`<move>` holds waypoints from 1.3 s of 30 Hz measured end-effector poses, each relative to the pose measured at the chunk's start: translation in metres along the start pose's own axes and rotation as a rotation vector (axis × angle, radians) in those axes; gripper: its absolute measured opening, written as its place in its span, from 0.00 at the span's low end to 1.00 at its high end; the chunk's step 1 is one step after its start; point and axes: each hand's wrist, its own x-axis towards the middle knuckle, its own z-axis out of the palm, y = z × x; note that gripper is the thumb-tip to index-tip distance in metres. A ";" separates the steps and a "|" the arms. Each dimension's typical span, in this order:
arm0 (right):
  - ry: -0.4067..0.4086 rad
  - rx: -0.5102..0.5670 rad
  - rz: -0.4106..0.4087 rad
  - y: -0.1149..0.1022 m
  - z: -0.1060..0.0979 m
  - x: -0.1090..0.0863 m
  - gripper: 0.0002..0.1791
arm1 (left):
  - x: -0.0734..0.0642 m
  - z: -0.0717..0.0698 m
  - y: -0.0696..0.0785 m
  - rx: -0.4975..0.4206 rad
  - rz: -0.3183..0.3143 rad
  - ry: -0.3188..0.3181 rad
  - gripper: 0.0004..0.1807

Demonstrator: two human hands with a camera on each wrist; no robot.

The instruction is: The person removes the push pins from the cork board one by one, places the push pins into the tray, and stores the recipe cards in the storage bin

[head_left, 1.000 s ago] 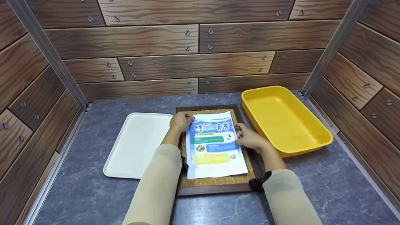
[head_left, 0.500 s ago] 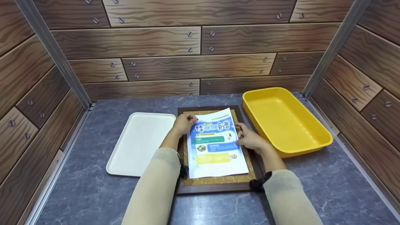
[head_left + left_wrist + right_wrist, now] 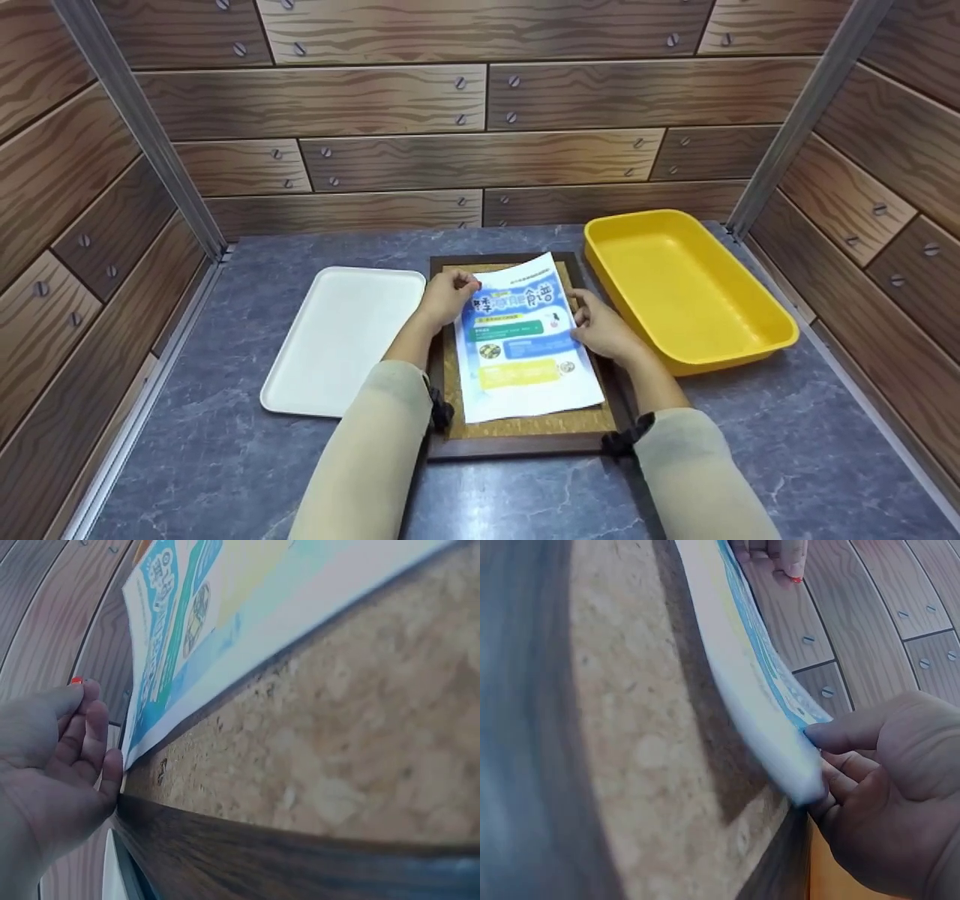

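Right hand (image 3: pixel 602 328) pinches paper (image 3: pixel 525 330) by edge; left hand (image 3: pixel 448 295) pinches small red thing (image 3: pixel 76 680); paper is over cork board (image 3: pixel 532 429), partly lifted; step seems positioning, next move probably needs straight alignment

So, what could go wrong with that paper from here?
The small red item pinched in the left grip might slip and drop. The sheet is askew over the corkboard, so it could end up crooked. Its edge in the right grip looks raised and might crease.
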 end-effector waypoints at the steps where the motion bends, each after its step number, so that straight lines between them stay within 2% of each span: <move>1: 0.002 0.005 0.000 0.000 0.000 0.000 0.43 | 0.000 0.000 0.000 0.006 0.003 0.004 0.08; 7: 0.010 0.034 0.002 -0.002 0.000 -0.001 0.39 | -0.003 -0.001 0.000 0.020 0.033 0.009 0.07; 13: 0.010 0.005 0.018 -0.008 -0.003 -0.001 0.36 | -0.007 -0.006 0.002 -0.010 0.080 0.017 0.06; 18: 0.009 -0.004 0.066 -0.008 -0.006 -0.002 0.39 | -0.013 -0.012 0.004 -0.016 0.064 0.007 0.05; 24: 0.017 0.017 0.085 -0.009 -0.008 -0.004 0.45 | -0.018 -0.019 0.003 0.004 0.069 0.006 0.06; 32: 0.054 0.073 0.077 -0.019 -0.012 -0.005 0.48 | -0.026 -0.036 -0.004 -0.022 0.056 -0.004 0.06; 39: 0.057 0.118 0.117 -0.030 -0.020 -0.007 0.48 | -0.031 -0.053 -0.015 -0.047 0.068 0.000 0.04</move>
